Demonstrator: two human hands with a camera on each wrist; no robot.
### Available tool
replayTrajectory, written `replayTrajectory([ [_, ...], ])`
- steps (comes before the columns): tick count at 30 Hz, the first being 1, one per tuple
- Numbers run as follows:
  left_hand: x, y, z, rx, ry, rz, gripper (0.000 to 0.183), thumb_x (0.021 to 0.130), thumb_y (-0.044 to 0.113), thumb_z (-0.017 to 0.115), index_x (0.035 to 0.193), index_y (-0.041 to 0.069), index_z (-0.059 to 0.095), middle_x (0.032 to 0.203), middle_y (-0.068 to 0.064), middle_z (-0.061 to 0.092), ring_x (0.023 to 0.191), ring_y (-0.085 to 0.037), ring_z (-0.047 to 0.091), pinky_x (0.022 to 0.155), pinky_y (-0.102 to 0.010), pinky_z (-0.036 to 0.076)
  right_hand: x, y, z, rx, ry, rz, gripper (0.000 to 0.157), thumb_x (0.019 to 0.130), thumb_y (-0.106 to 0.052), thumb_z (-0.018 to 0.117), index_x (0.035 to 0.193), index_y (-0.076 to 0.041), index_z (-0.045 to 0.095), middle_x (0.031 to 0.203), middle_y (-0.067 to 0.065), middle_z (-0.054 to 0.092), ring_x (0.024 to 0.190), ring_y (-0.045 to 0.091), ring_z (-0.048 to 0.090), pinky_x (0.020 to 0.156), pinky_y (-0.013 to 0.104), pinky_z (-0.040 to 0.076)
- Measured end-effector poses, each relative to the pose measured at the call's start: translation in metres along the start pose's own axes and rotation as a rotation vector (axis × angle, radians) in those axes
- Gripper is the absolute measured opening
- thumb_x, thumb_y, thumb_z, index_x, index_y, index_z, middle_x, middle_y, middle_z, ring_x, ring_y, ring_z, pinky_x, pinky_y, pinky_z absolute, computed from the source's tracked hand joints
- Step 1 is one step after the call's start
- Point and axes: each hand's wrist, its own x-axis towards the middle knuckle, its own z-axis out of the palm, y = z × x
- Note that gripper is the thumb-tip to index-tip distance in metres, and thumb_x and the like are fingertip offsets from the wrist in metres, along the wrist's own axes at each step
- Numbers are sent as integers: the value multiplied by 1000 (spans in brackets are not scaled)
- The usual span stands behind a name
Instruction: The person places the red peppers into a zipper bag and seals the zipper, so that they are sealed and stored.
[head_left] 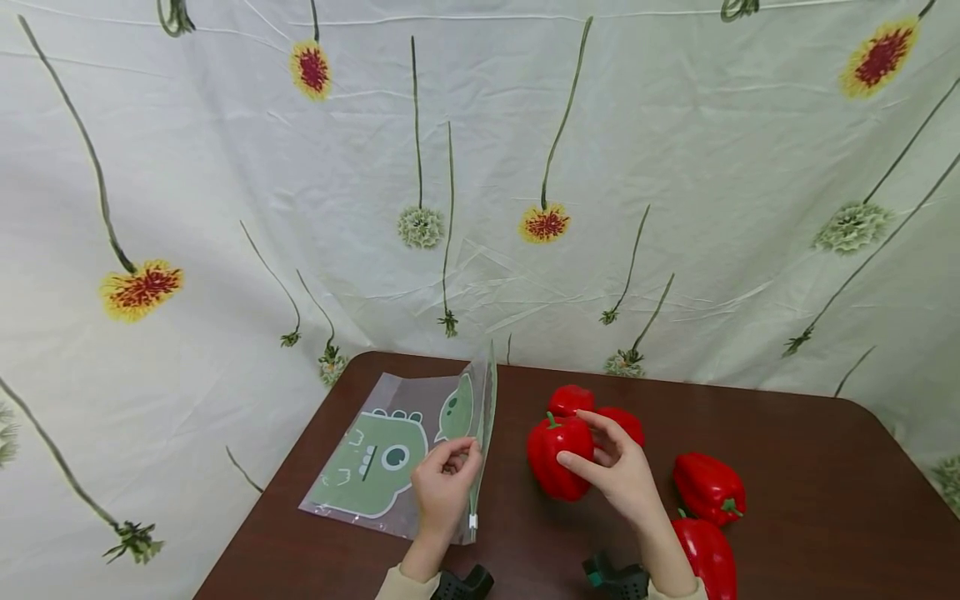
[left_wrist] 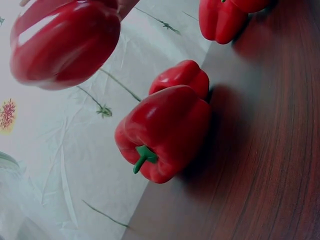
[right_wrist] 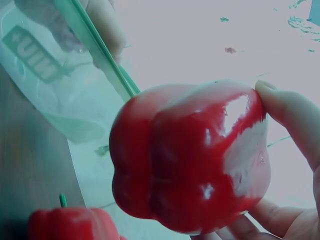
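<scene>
My right hand (head_left: 628, 479) holds a red bell pepper (head_left: 553, 467) with a green stem, thumb on the near side and fingers on the far side. In the right wrist view the glossy pepper (right_wrist: 185, 160) fills the middle, with the thumb at its upper right and fingers beneath. To its left, my left hand (head_left: 448, 483) pinches the open edge of a clear zip bag (head_left: 367, 475) printed with a green cartoon dinosaur. One side of the bag's mouth stands raised beside the pepper. The left wrist view shows the held pepper (left_wrist: 65, 47) at its top left.
Two red peppers (head_left: 572, 400) sit just behind the held one, partly hidden by it. Another pepper (head_left: 708, 490) and a further one (head_left: 708, 554) lie right of my right forearm. The brown table (head_left: 810, 467) ends at a flower-printed cloth (head_left: 675, 167). A white slider (head_left: 473, 522) sits at the bag's near corner.
</scene>
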Motion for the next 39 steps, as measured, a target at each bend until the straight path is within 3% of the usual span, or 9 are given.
replayTrajectory([
  [7,-9,-31,5,-7,-3,0,16,69,-11,73,77,3,71,63,-1,61,50,-6,44,43,-17,39,0,-3,16,62,4,-42,52,79,-8,73,127,-11,54,123,12,54,100,28,59,79,37,54],
  [11,-11,-36,5,-28,-10,6,14,72,-7,73,78,6,72,64,0,61,51,-6,45,44,-17,40,0,-3,24,101,0,-64,51,80,-5,71,128,-9,53,124,12,54,100,28,59,78,37,55],
  [16,-10,-31,6,-22,-14,5,17,70,-9,73,77,6,72,65,1,62,50,-6,45,43,-16,40,-1,-4,34,148,0,-79,52,81,-4,69,129,-6,51,126,15,52,99,29,59,78,38,54],
  [23,-2,1,2,-25,-25,47,15,67,-17,71,74,-3,69,62,-8,61,48,-10,45,43,-17,41,0,-5,46,207,29,-96,51,81,-3,69,129,-4,51,125,17,53,101,30,60,79,37,54],
  [25,-2,4,2,-31,-32,50,15,67,-17,71,74,-4,69,63,-10,62,47,-11,45,44,-17,41,0,-4,51,223,43,-104,51,81,-3,69,129,-3,50,125,18,53,102,30,59,80,36,54],
  [29,-3,2,3,-42,-38,60,17,65,-19,70,75,-5,68,63,-11,62,47,-13,46,44,-17,43,1,-3,59,249,60,-128,51,81,-3,69,129,-2,50,125,17,53,104,28,57,83,34,53],
  [35,-13,-26,10,-22,-21,88,22,62,-21,69,76,-3,69,63,-7,62,48,-10,47,45,-17,44,1,-1,67,277,65,-147,52,82,-5,69,129,-2,49,124,16,53,105,28,56,83,33,52],
  [39,-10,-15,8,-27,-19,105,22,62,-21,68,75,-4,69,61,-8,60,48,-11,46,44,-18,44,2,0,70,287,98,-149,52,83,-5,69,130,-3,48,125,15,51,107,27,54,84,31,52],
])
